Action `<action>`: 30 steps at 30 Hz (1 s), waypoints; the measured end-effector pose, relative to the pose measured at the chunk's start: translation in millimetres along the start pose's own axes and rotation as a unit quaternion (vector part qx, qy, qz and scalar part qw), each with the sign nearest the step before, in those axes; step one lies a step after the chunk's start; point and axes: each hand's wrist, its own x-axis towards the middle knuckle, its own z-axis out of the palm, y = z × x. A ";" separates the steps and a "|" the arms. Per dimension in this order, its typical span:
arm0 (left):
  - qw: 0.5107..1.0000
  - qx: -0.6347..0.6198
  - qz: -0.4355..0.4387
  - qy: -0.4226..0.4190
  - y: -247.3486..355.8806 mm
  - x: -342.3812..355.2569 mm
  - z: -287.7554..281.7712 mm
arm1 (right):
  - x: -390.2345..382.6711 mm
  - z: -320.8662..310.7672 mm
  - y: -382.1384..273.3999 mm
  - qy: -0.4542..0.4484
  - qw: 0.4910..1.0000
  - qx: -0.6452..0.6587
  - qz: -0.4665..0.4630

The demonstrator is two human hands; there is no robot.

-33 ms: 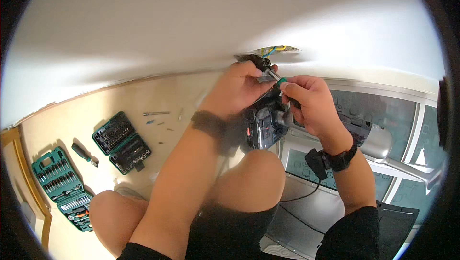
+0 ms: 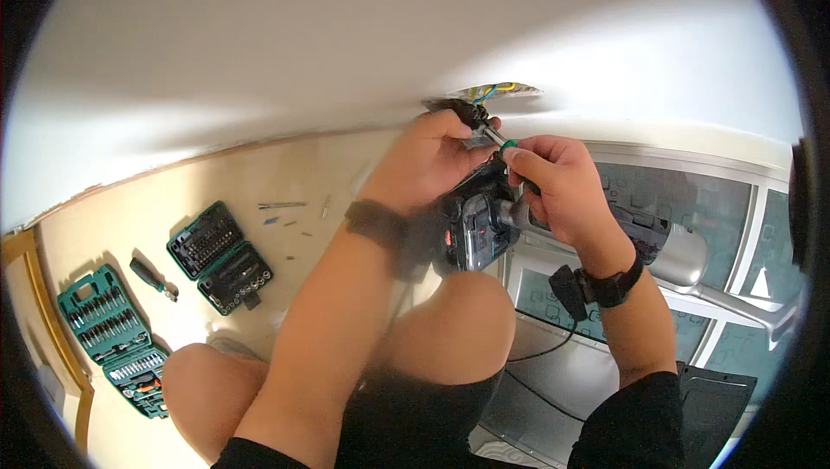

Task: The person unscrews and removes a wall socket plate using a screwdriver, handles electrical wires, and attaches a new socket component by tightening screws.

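My left hand (image 2: 430, 158) is closed around a dark electrical wall fitting (image 2: 468, 112), just below an opening in the white wall (image 2: 520, 89). Blue and yellow wires (image 2: 489, 95) run from that hole down to the fitting. Between thumb and fingers, my right hand (image 2: 562, 182) grips a screwdriver (image 2: 494, 135) with a metal shaft and a green collar. Its shaft slants up to the left, into the left hand's fingers. Those fingers hide the tip and most of the fitting.
An open green bit case (image 2: 220, 257), a larger green tool case (image 2: 108, 331), a loose screwdriver handle (image 2: 153, 279) and several small metal pieces (image 2: 282, 205) lie on the floor at left. A silver and black stick vacuum (image 2: 679, 257) stands close below my hands, by the glass-panelled frame (image 2: 743, 236).
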 end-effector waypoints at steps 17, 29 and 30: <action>0.998 0.047 0.019 -0.028 0.8 1.2 -1.3 | 43.7 -39.1 34.3 -0.080 0.953 -0.169 -0.238; 0.985 0.163 0.056 -0.013 -0.2 -2.5 1.8 | 58.4 -38.1 63.3 -0.068 0.938 -0.094 -0.325; 0.983 0.178 0.053 -0.006 -0.9 -3.1 4.8 | 56.5 -35.8 67.8 -0.064 0.944 -0.063 -0.318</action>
